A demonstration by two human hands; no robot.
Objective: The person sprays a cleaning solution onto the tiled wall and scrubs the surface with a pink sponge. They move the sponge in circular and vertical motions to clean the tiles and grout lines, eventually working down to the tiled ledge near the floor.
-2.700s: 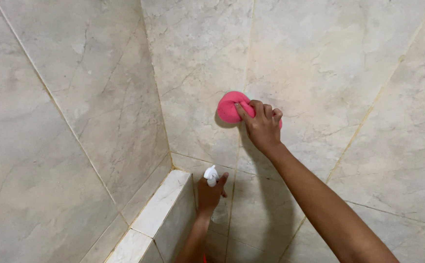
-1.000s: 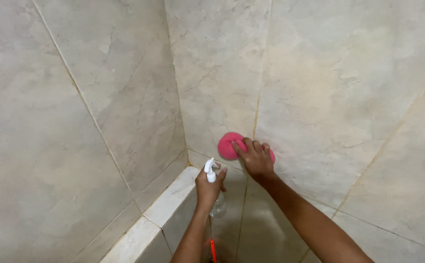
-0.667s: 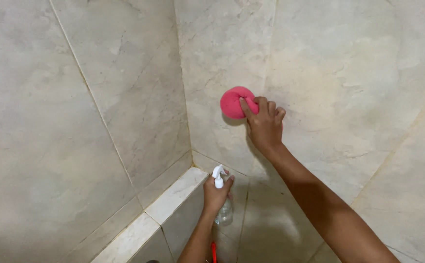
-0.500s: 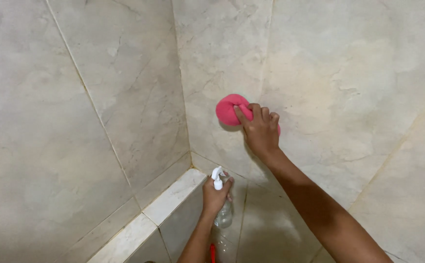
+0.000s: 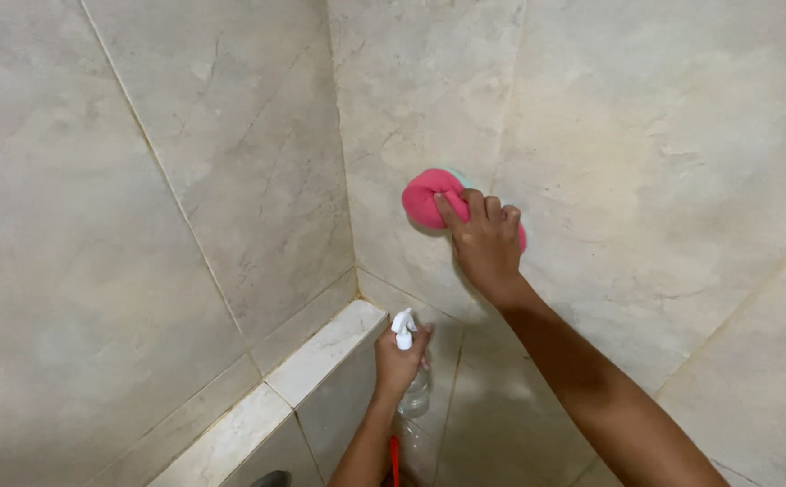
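My right hand is pressed flat against the tiled wall a little above the middle of the frame, fingers curled over a pink sponge. The sponge sits between my palm and the tile, its rounded pink end sticking out to the left of my fingertips, with a thin pale-green edge showing along its top. My grip is closed on it — fingers bent down over the upper side, thumb hidden underneath, so I cannot tell how the thumb lies. My forearm runs from the hand down to the lower right corner.

My left hand is low in the frame, just below centre, wrapped shut around the neck of a clear spray bottle. The white spray head pokes up above my knuckles, and the see-through body hangs below my fist. A short red strip shows at the bottom edge beside my wrist; what it belongs to I cannot make out.

Just left of that hand is a pale marble ledge, running diagonally toward the lower left. The corner where the two walls meet rises straight up from it — the sponge is on the right-hand wall, near that corner.
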